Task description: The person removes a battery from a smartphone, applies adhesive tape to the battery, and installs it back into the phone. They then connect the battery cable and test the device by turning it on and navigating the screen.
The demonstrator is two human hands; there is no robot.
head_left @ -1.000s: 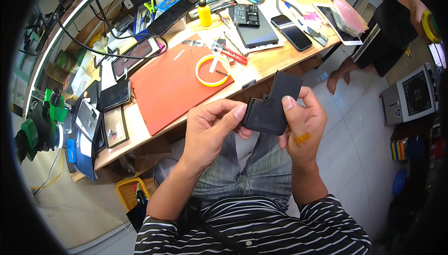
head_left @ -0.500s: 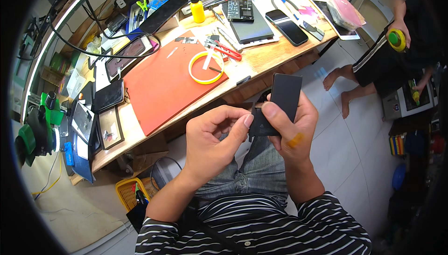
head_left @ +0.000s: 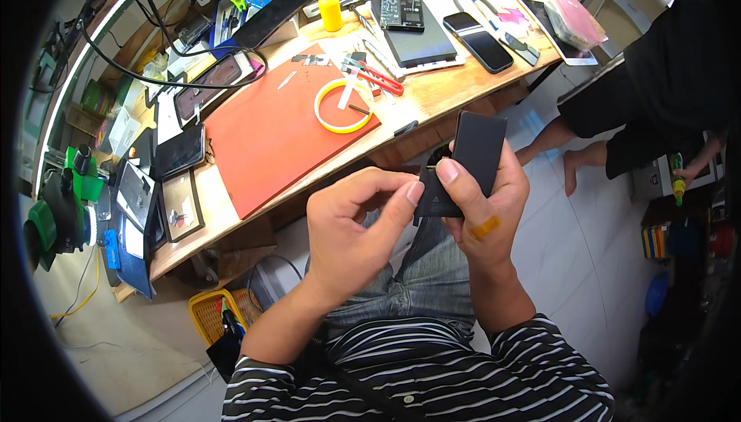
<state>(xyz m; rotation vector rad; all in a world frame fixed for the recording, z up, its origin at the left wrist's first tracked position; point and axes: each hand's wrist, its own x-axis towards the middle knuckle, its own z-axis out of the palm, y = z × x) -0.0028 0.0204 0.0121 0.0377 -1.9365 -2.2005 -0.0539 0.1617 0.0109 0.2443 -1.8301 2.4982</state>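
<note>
A flat black L-shaped phone battery (head_left: 480,144) is held upright over my lap, off the table's front edge. My right hand (head_left: 490,202) is closed around it, thumb across its front and fingers behind. An orange-brown patch shows at the base of that thumb. Thumb and forefinger of my left hand (head_left: 370,217) are pinched together at the battery's lower left edge. What lies between those fingertips is hidden. A small dark tab juts down beside them.
On the wooden bench (head_left: 370,156) lie an orange-red mat (head_left: 270,140), a yellow tape ring (head_left: 323,117), a red cutter (head_left: 382,80), a yellow bottle (head_left: 330,13) and a black phone (head_left: 482,44). A yellow basket (head_left: 204,322) stands below. Another person (head_left: 656,90) is at the right.
My hands keep nearly the same hold on the battery. The other person at the right has shifted, and the green-and-yellow round thing in their raised hand is out of sight.
</note>
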